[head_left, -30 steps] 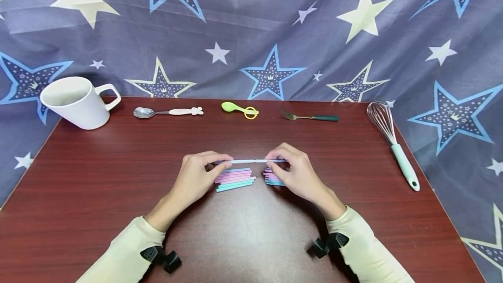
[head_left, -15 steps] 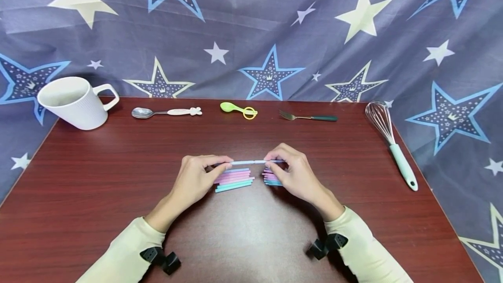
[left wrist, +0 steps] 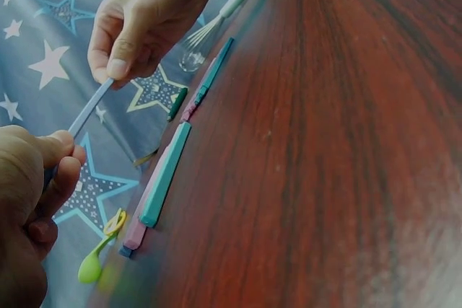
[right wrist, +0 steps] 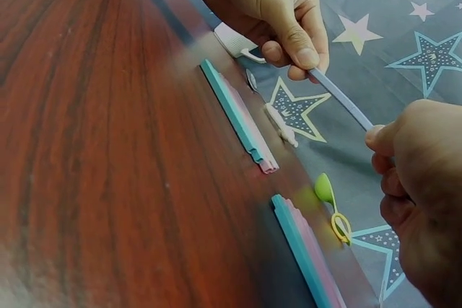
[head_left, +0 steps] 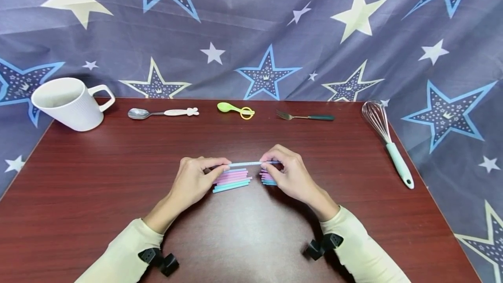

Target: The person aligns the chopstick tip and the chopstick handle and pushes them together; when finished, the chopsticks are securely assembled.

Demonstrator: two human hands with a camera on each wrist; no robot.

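Both hands hold one thin pale blue stick (head_left: pixel 245 163) level just above the dark red table (head_left: pixel 98 187). My left hand (head_left: pixel 196 178) pinches its left end, my right hand (head_left: pixel 284 174) pinches its right end. In the left wrist view the stick (left wrist: pixel 90 110) runs between my thumb and the other hand's fingertips. It shows in the right wrist view as the same stick (right wrist: pixel 343 99). Below it lie two small stacks of pink, purple and teal sticks: a longer left stack (head_left: pixel 232 179) and a shorter right stack (head_left: pixel 267 177), partly hidden by my right hand.
Along the table's far edge lie a tilted white mug (head_left: pixel 67 103), a metal spoon with white handle (head_left: pixel 161 112), a green spoon (head_left: pixel 233 108) and a fork (head_left: pixel 304 116). A whisk (head_left: pixel 387 141) lies at the right edge. Star-patterned cloth hangs behind.
Both hands keep their hold on the stick and have closed in a little toward each other. Nothing else on the table has moved.
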